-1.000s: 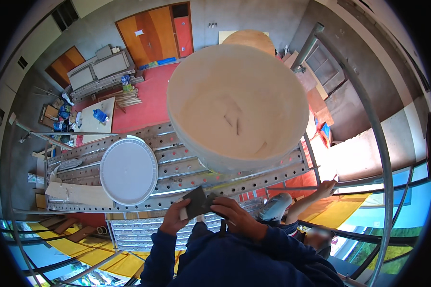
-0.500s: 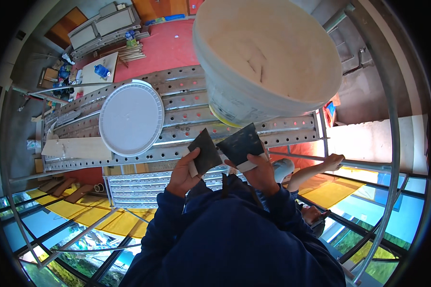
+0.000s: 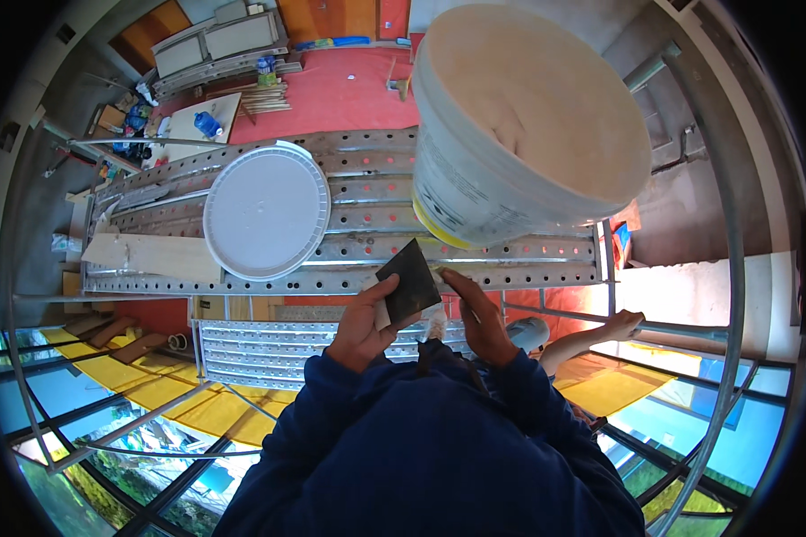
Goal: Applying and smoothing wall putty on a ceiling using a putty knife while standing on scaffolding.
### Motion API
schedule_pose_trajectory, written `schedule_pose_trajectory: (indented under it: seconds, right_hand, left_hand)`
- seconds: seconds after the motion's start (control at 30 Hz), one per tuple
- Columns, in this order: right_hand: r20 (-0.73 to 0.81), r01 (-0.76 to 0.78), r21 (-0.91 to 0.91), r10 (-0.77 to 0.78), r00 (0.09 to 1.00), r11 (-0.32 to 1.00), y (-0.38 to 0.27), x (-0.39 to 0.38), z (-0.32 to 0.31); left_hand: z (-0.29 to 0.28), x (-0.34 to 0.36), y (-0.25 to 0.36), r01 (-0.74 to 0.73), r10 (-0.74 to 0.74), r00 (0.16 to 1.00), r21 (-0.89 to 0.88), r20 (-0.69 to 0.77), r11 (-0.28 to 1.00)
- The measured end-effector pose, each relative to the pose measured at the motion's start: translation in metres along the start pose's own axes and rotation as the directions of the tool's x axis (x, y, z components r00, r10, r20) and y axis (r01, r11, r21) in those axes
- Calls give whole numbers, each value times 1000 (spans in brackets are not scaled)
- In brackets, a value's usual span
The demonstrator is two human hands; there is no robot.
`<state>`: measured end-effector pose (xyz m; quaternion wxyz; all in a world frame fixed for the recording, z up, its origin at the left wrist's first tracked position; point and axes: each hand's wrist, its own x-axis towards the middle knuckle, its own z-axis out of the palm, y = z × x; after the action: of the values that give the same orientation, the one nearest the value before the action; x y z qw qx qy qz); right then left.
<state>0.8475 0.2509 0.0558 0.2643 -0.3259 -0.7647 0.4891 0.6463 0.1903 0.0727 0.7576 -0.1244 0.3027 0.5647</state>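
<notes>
My left hand [image 3: 358, 329] is closed on a dark, flat putty scraper [image 3: 412, 285] with a pale grip edge, its blade pointing up and away from me. My right hand [image 3: 485, 329] is closed beside it, round a second putty scraper [image 3: 476, 316] turned edge-on, so little of it shows. Beyond my hands, slightly right, stands a large white bucket [image 3: 461, 192] with a yellow band at its base. Smooth pale beige paste [image 3: 546, 107] shows inside it. A round white lid [image 3: 267, 213] lies left of the bucket.
Bucket and lid rest on a perforated metal scaffold platform [image 3: 367, 191] with a board [image 3: 152, 257] at its left. Metal rails [image 3: 739, 233] surround me. Another person's forearm [image 3: 587, 345] reaches to the right-hand rail. A lower perforated deck [image 3: 260, 353] and red floor [image 3: 349, 98] lie below.
The right scraper has turned from face-up to edge-on, and my right hand has rotated with it. My left hand has shifted slightly right. The whole view has moved a little.
</notes>
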Motion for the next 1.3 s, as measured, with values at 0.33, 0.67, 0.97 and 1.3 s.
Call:
schedule_pose_trajectory:
  seconds: [0.33,0.67,0.97,1.3]
  right_hand:
    - [35,-120,-49,122,992,992,27,-11,4]
    - [105,-230,951,483,869,207,-12,5,-10]
    - [322,-398,908,393,861,130,-18,10,-9]
    - [304,-353,935,432,849,36,5,2,-4]
  left_hand:
    - [16,-15,3,-245,237,968,98,84,965]
    - [-13,0,22,-511,577,813,574,80,640]
    - [14,20,13,-397,316,913,379,260,836]
    - [23,2,-4,-378,329,925,381,189,844]
